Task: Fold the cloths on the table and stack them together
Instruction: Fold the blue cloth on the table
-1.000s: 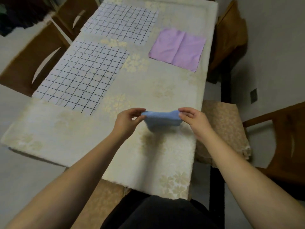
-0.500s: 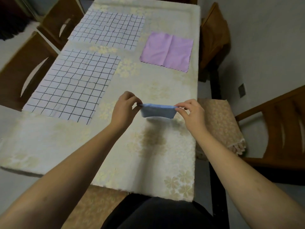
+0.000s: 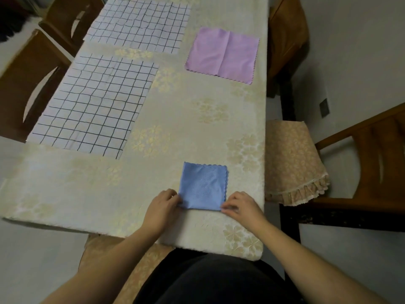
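Observation:
A small blue cloth (image 3: 203,186), folded into a square, lies flat near the table's front edge. My left hand (image 3: 163,205) pinches its near left corner and my right hand (image 3: 240,206) pinches its near right corner. A pink cloth (image 3: 222,54) lies spread out at the far right of the table. Two white cloths with a black grid lie flat on the left: a nearer one (image 3: 94,105) and a farther one (image 3: 140,24).
The table (image 3: 186,119) wears a beige flowered cover. Wooden chairs stand around it: two at the left (image 3: 26,84), one at the far right (image 3: 287,40), one at the right (image 3: 372,163) with a beige cushion (image 3: 291,159).
Both hands brought the folded blue cloth down from the air and toward me, and it now lies flat on the table.

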A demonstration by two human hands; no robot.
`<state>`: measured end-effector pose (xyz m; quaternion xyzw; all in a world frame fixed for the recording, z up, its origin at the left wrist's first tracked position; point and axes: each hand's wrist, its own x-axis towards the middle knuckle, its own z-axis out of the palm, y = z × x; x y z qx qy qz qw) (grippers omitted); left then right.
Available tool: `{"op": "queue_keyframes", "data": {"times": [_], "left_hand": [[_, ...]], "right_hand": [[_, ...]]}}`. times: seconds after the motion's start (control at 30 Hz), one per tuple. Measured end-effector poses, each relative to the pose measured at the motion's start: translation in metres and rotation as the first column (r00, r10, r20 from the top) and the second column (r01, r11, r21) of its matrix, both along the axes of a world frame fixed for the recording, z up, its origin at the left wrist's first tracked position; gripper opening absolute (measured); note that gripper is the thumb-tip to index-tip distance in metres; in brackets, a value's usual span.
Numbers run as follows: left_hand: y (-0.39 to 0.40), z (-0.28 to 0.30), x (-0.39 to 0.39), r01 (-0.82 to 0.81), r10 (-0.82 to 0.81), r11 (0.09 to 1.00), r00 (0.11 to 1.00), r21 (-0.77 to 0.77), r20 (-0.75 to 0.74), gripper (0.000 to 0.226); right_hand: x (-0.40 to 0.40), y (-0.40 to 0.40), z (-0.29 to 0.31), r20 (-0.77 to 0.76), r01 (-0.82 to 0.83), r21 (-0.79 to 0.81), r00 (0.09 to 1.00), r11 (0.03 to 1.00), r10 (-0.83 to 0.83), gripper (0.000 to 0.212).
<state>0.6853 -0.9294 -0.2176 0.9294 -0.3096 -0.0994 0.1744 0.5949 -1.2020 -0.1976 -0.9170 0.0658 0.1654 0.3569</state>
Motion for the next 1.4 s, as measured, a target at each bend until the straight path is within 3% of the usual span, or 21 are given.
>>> {"op": "queue_keyframes", "data": {"times": [0.1,0.23,0.37,0.5,0.73,0.97,1.17,1.4], "left_hand": [[0.0,0.004,-0.004,-0.007,0.007,1.0,1.0,0.01,0.008,0.03],[-0.014,0.005,0.013,-0.06,0.06,0.998,0.993,-0.002,0.106,0.028],[-0.041,-0.004,0.032,0.111,-0.129,0.986,0.981,0.122,0.148,0.05],[-0.054,-0.013,0.044,0.146,-0.16,0.957,0.986,0.25,0.037,0.067],[-0.053,-0.026,0.036,0.101,-0.101,0.959,0.995,0.263,-0.016,0.069],[-0.054,-0.017,0.046,0.158,-0.153,0.945,0.987,0.286,-0.038,0.069],[-0.067,0.003,0.053,0.149,-0.154,0.965,0.988,0.216,0.004,0.063],[-0.094,0.033,0.044,0.203,-0.228,0.96,0.967,0.193,0.117,0.063]], "right_hand": [[0.002,0.0,-0.001,-0.042,0.014,0.02,0.999,1.0,-0.013,0.023],[0.024,0.0,0.003,0.085,0.083,-0.097,0.994,0.992,-0.075,0.036],[0.046,0.012,0.004,0.031,-0.08,-0.28,0.995,0.957,0.093,0.063],[0.054,0.024,-0.011,-0.078,-0.215,-0.394,0.977,0.894,0.201,0.085],[0.041,0.022,-0.027,-0.127,-0.246,-0.443,0.969,0.862,0.211,0.082],[0.046,0.016,-0.019,-0.111,-0.244,-0.359,0.97,0.901,0.218,0.082],[0.045,0.001,0.007,0.061,-0.025,-0.179,0.997,0.984,0.036,0.06],[0.031,-0.017,0.027,0.109,0.061,-0.349,0.994,0.935,-0.025,0.066]]}}
